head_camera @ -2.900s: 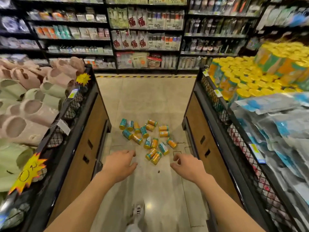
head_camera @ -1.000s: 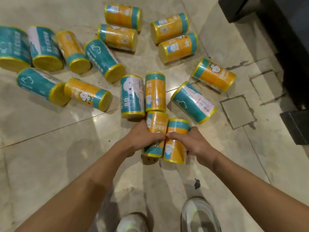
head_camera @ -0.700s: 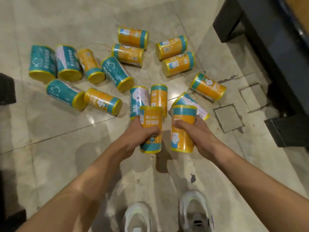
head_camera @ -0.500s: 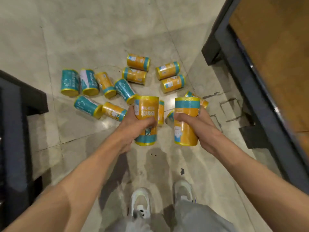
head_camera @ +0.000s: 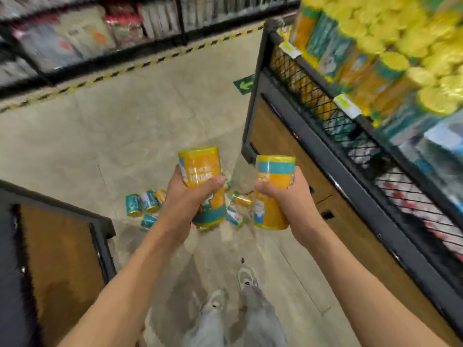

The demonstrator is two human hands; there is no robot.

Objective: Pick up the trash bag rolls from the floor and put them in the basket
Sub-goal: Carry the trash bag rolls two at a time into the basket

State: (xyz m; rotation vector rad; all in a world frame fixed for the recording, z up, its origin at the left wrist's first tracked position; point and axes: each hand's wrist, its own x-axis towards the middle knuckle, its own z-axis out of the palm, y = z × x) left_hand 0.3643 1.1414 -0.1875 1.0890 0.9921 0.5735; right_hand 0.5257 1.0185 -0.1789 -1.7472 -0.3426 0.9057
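Note:
My left hand (head_camera: 186,196) grips an orange and teal trash bag roll (head_camera: 200,169) upright at mid-frame. My right hand (head_camera: 283,196) grips a second orange and teal roll (head_camera: 274,171) beside it, also upright. Both rolls are held well above the floor. Several more rolls (head_camera: 144,204) lie on the tiled floor below and behind my hands, partly hidden by them. To the right stands the black wire basket (head_camera: 308,83) of a display stand, filled with many yellow-topped rolls (head_camera: 390,61).
A black and wood display stand (head_camera: 62,246) rises at the lower left. Dark shelving with packaged goods (head_camera: 82,38) lines the far wall behind a yellow-black floor stripe. My two shoes (head_camera: 230,289) stand on the floor between the stands.
I have stood up with a roll in each hand, lifting both off the floor. The view has swung up and right, bringing the basket of rolls into sight.

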